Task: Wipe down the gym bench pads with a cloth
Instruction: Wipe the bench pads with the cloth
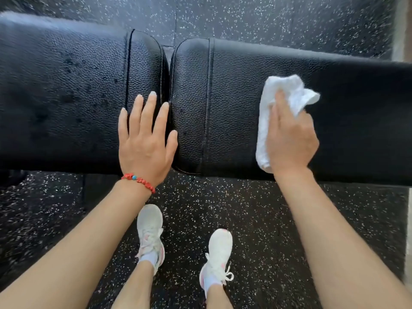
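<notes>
Two black textured bench pads lie end to end across the view, a narrow gap between them. The left pad (62,97) carries dark wet spots. My left hand (146,141) rests flat on its right end beside the gap, fingers apart, holding nothing. On the right pad (356,103), my right hand (289,137) presses a folded white cloth (283,94) against the surface. Much of the cloth is hidden under my palm.
Black rubber floor with white specks (256,219) surrounds the bench. My two feet in white sneakers (150,228) stand just in front of the bench's near edge. A pale strip of wall or flooring (401,30) runs along the right edge.
</notes>
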`<state>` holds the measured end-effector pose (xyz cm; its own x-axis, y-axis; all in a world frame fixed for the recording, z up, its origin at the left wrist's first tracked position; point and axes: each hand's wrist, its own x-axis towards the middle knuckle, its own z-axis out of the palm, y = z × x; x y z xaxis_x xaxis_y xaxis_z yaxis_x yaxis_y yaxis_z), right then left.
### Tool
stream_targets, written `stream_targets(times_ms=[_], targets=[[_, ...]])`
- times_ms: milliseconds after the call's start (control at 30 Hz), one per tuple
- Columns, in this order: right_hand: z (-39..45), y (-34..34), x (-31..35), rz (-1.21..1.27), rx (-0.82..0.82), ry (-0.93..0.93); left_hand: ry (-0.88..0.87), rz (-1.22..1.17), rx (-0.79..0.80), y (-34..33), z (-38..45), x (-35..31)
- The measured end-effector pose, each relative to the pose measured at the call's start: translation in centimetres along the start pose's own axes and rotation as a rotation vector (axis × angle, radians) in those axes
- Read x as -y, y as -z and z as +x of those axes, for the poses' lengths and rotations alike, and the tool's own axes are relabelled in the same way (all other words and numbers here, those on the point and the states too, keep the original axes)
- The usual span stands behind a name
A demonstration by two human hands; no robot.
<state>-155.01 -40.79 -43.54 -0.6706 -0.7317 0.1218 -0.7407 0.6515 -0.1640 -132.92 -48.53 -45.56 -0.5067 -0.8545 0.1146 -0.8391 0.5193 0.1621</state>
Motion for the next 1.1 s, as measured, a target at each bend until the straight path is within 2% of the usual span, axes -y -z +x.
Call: stream_targets(times_ms=[100, 133, 233, 333, 433, 567, 667, 833, 933, 1000, 1100], targets=[[-0.6, -0.2, 1.3, 0.022, -0.026, -0.018, 0.004, -0.008, 0.008, 0.2, 0.1, -0.2], [-1.5, -0.1, 2.4, -0.003, -0.043, 0.051, 0.005, -0.021, 0.009, 0.3, 0.1, -0.2], [-4.9, -0.6, 6.2, -0.088, -0.141, 0.417, 0.014, -0.093, 0.008, 0.9, 0.3, -0.2], [-5.0, -1.1, 7.1, -0.033, -0.138, 0.558, 0.031, -0.143, -0.027, 1.8, 0.2, 0.4], [-3.1, -1.1, 7.4, -0.120, -0.148, 0.562, 0.080, -0.118, -0.060, 2.5, -0.4, 1.8], [1.5, -2.1, 11.3, -0.229, -0.173, 0.449, 0.171, -0.100, -0.050, 2.4, -1.7, 4.2], [1.6, -2.2, 13.0, -0.183, -0.176, 0.353, 0.179, -0.091, -0.036, 2.1, -2.5, 5.7], [-5.6, -1.5, 12.6, -0.186, -0.091, 0.534, 0.136, -0.084, -0.008, 2.1, -2.7, 6.5], [-6.5, -0.9, 12.7, -0.194, -0.071, 0.568, 0.122, -0.095, 0.024, 2.5, -2.7, 6.7], [-5.9, -0.6, 12.8, -0.126, -0.096, 0.550, 0.117, -0.126, 0.026, 2.9, -2.7, 7.1], [-4.8, -0.5, 13.8, 0.107, -0.113, 0.518, 0.189, -0.122, 0.008, 3.5, -3.2, 8.0]])
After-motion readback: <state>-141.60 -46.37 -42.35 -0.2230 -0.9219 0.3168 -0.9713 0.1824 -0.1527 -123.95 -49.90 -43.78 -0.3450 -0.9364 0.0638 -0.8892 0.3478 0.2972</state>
